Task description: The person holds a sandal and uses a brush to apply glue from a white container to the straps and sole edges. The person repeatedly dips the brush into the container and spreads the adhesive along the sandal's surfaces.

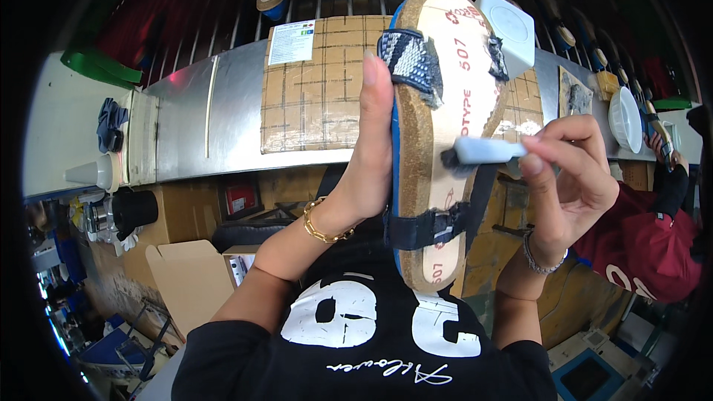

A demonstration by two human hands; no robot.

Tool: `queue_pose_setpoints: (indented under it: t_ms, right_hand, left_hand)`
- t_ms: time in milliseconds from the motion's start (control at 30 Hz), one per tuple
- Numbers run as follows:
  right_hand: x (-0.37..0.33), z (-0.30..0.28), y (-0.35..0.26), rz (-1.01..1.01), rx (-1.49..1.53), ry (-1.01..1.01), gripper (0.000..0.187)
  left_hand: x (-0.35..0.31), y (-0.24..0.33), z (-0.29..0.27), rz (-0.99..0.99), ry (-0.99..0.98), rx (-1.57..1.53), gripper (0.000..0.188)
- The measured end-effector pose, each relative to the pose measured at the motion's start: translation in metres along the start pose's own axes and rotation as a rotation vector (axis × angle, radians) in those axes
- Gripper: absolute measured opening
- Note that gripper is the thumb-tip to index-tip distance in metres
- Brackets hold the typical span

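Behind the left hand (369, 156), the sandal sole's (438, 141) edge hides.

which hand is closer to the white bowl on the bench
Right. The right hand, holding a small brush, is just left of the white bowl; the left hand grips the sandal sole farther away.

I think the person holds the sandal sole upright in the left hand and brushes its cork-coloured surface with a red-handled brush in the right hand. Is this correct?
Not quite. In the head view the brush in the right hand has a pale blue-grey handle, not a red one. The rest holds: the left hand holds the sandal sole upright, and the brush bristles meet its cork-coloured surface.
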State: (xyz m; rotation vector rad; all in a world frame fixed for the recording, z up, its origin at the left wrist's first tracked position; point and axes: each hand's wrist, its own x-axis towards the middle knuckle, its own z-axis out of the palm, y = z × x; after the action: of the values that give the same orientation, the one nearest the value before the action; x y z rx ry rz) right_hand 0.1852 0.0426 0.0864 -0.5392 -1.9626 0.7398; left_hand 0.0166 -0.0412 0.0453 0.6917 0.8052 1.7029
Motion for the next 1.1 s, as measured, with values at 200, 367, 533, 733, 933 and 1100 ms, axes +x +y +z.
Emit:
queue_pose_setpoints:
  t_ms: [200, 367, 533, 733, 933, 1100]
  right_hand:
    - [-0.006, 0.019, -0.015, -0.083, -0.213, 0.177, 0.027]
    - [-0.016, 0.023, -0.03, -0.098, -0.433, 0.218, 0.027]
    - [-0.022, 0.02, -0.044, -0.157, -0.593, 0.19, 0.022]
    - [-0.006, 0.015, -0.033, -0.211, -0.501, 0.17, 0.023]
    - [0.024, -0.005, -0.002, -0.223, -0.126, -0.041, 0.022]
    - [0.035, -0.014, 0.012, -0.265, -0.04, -0.186, 0.023]
  left_hand:
    - [-0.002, 0.0, 0.009, 0.024, 0.016, 0.048, 0.089]
    - [-0.002, 0.0, 0.01, 0.075, 0.006, 0.136, 0.086]
    - [-0.004, -0.002, 0.012, 0.113, 0.048, 0.188, 0.086]
    - [-0.007, 0.0, 0.008, 0.064, 0.015, 0.172, 0.088]
    - [-0.004, 0.01, 0.016, -0.032, -0.077, 0.09, 0.091]
    - [-0.006, 0.011, 0.011, -0.058, -0.095, 0.121, 0.095]
